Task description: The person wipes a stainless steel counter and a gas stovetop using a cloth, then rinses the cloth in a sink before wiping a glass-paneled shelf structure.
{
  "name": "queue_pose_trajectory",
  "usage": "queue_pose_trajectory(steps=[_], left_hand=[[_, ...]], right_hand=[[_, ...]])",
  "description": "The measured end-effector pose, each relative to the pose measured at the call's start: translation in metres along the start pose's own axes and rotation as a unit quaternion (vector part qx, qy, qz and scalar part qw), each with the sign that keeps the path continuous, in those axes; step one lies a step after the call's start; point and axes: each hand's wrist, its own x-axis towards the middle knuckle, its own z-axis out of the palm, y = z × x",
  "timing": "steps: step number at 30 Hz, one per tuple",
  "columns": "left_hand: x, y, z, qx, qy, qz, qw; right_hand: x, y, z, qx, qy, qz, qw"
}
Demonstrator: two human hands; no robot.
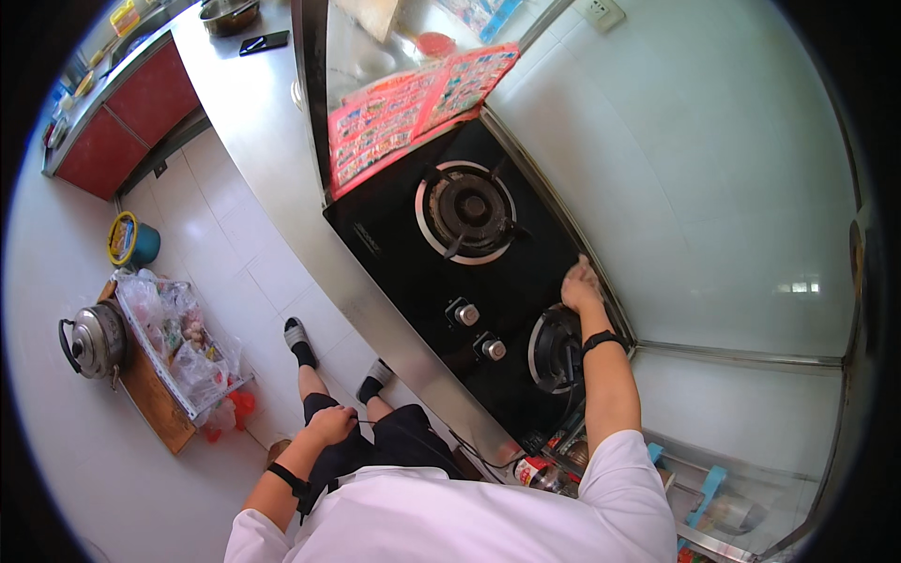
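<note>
My right hand (581, 287) reaches over the black glass gas cooktop (408, 260) to its far edge, beside the smaller burner (552, 348). A crumpled pale cloth or tissue (590, 271) appears bunched under its fingers, though blur hides the detail. The larger burner (473, 206), with its pan supports, lies farther along the glass. Two metal control knobs (466, 314) sit near the front side. My left hand (334, 425) hangs in front of my dark shorts, its fingers closed around what looks like a thin dark cord (366, 421).
A red-and-white printed panel (422, 116) stands at the cooktop's far end. Tiled wall (676, 176) borders the back. Bottles (538, 475) crowd the near end. On the floor side are a rack of plastic bags (179, 338), a kettle (95, 343) and a bucket (144, 244).
</note>
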Motion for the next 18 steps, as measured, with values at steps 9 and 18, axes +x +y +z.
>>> queue_pose_trajectory(steps=[9, 18], left_hand=[[0.023, 0.019, 0.045, 0.019, 0.01, 0.031, 0.999], [0.009, 0.009, 0.038, -0.018, 0.028, -0.008, 0.999]], right_hand=[[-0.025, 0.014, -0.018, -0.056, 0.142, -0.311, 0.938], [0.042, 0.121, -0.005, 0.331, -0.024, -0.265, 0.905]])
